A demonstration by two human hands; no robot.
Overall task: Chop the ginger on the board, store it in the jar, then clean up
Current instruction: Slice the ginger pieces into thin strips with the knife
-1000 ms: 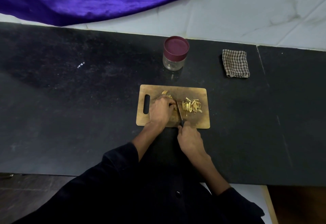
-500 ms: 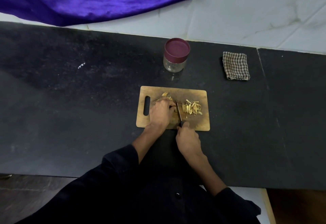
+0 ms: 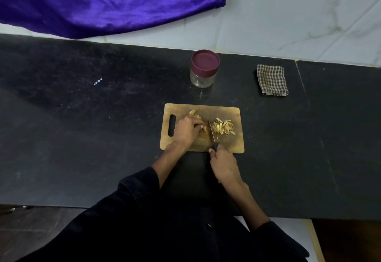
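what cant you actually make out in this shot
Head view:
- Uncut ginger: mostly hidden under the left hand.
- Knife handle: hidden inside the right hand.
- Jar contents: too small to tell.
- Purple cloth: cut off by the top edge.

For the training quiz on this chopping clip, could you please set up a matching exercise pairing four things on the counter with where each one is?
Things:
1. jar
2. checked cloth
3. knife
4. cut ginger pile

Places:
A. on the right part of the cutting board
B. on the counter beyond the board, lid on
C. gripped by the right hand
D. folded, far right on the counter

Pairs: 1-B, 2-D, 3-C, 4-A
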